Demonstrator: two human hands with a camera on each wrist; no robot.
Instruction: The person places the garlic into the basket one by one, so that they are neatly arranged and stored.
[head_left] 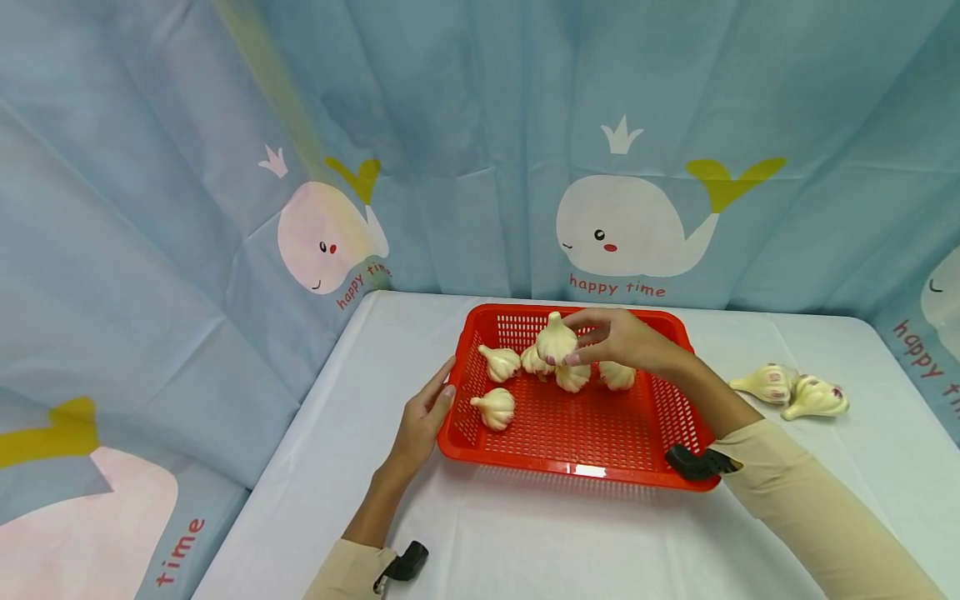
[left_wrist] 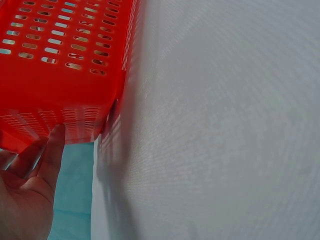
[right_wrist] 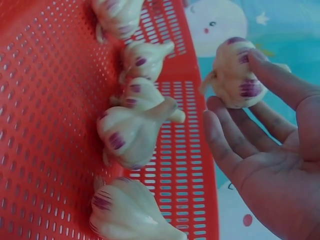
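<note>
In the head view my right hand (head_left: 626,340) pinches a garlic bulb (head_left: 556,340) above the back of a red plastic basket (head_left: 570,472). Thumb and fingertips grip it in the right wrist view, where this garlic bulb (right_wrist: 239,75) appears beside the basket rim. Several more bulbs lie inside, among them one garlic bulb (head_left: 495,408) near the left wall and another garlic bulb (head_left: 617,376) under the right hand. My left hand (head_left: 422,421) rests against the basket's left side. Its fingers (left_wrist: 54,155) lie fairly straight along the perforated outer wall in the left wrist view.
Two garlic bulbs (head_left: 795,392) lie together on the white tablecloth (head_left: 757,500), right of the basket. A light blue curtain (head_left: 480,125) with whale prints hangs behind the table and along its left side.
</note>
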